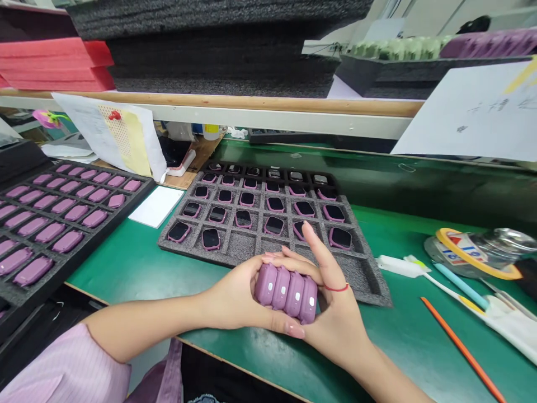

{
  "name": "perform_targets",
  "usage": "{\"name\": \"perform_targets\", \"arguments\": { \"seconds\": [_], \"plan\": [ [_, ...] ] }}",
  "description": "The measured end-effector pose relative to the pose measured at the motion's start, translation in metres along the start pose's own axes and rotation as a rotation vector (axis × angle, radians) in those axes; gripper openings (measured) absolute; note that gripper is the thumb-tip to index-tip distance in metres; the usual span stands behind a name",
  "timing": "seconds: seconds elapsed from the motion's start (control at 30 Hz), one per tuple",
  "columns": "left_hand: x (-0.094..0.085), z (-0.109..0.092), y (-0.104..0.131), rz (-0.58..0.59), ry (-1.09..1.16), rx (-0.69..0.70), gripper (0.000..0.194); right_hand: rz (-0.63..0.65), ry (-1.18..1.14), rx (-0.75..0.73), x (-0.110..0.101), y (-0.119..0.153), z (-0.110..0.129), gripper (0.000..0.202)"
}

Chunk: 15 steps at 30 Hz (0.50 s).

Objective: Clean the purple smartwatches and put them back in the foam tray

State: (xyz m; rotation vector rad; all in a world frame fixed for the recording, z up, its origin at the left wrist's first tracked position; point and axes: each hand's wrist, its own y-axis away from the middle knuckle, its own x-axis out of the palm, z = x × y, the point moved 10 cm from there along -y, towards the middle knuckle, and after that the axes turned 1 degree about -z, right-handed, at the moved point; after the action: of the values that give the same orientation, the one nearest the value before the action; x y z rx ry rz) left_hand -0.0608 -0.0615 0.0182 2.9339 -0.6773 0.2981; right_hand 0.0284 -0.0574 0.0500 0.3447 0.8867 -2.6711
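Between my two hands is a row of several purple smartwatch cases (286, 294), pressed side by side, each with a small pale oval on the side facing me. My left hand (237, 296) wraps their left end, its thumb running along the bottom. My right hand (335, 308) closes round the right end, with one finger lifted and a thin red ring at that finger's base. Just behind the hands lies a black foam tray (241, 245) with square pockets. Purple-framed watches with dark screens (211, 239) sit in most pockets; some front pockets are bare.
On the left stands another black tray (140, 193) with rows of purple cases. A white paper pad (156, 206) lies between the trays. To the right are an orange stick (461, 347), a white-handled brush (400, 266) and a glass jar (482, 252). A shelf (268, 115) crosses above.
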Motion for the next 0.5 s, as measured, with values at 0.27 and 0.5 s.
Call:
{"name": "perform_targets", "arguments": {
  "seconds": [0.27, 0.5],
  "plan": [
    [-0.004, 0.003, -0.001, -0.024, -0.041, -0.013, 0.06, 0.05, -0.017, 0.091, 0.007, 0.001, -0.012, 0.063],
    [-0.018, 0.023, -0.001, -0.138, -0.087, -0.106, 0.06, 0.189, 0.054, 0.104, 0.025, -0.002, -0.006, 0.114]
  ]
}}
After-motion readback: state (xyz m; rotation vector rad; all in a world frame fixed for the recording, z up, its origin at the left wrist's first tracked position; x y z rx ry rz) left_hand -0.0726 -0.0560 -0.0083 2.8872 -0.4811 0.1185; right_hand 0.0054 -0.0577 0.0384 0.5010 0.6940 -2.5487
